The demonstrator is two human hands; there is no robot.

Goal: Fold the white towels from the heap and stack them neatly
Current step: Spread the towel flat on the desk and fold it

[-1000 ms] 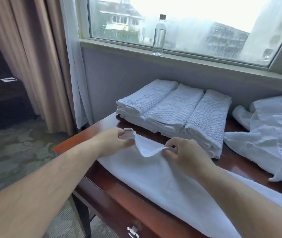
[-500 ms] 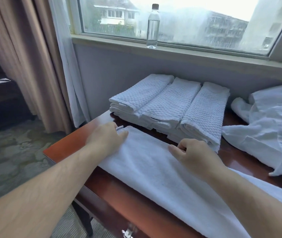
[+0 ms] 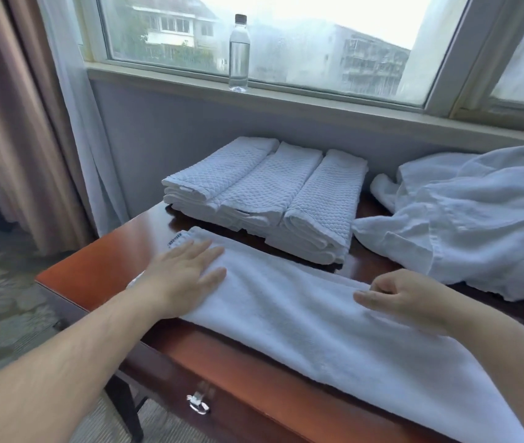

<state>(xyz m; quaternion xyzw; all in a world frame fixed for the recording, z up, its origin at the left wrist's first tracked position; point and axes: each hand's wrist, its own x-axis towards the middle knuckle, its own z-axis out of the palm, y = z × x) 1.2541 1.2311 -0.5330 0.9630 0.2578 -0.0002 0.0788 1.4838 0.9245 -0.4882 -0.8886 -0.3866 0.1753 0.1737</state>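
ME: Flat lay my left hand (image 3: 187, 276), fingers straight and a little apart, palm pressed on the towel (image 3: 302, 318) near its 10 o'clock end, just short of the label (image 3: 176, 239).

YOU: And the other one?

ME: My right hand (image 3: 411, 298) sat at 3 o'clock from the left, at the towel's far edge. Its fingers were curled in and the thumb stretched along the cloth. Whether they nipped the edge between them I cannot tell.

YOU: Where was the towel itself?

ME: It was on the table (image 3: 101, 260), laid out as a long band running from 10 o'clock to 4 o'clock in front of me. The 4 o'clock end ran out of view.

YOU: And the folded ones?

ME: The stack (image 3: 264, 193) lay at 12 o'clock, close behind the band but apart from it, with dark wood showing between. Three folded towels lay side by side on top of it, and more layers were under them.

YOU: What about the heap?

ME: The heap (image 3: 478, 215) was crumpled at 2 o'clock, just beside the stack. I could not tell whether the two touched.

YOU: Was anything else about?

ME: A bottle (image 3: 239, 52) stood upright on the sill (image 3: 350, 107) at 12 o'clock, beyond the stack. A curtain (image 3: 8, 123) hung at 10 o'clock.
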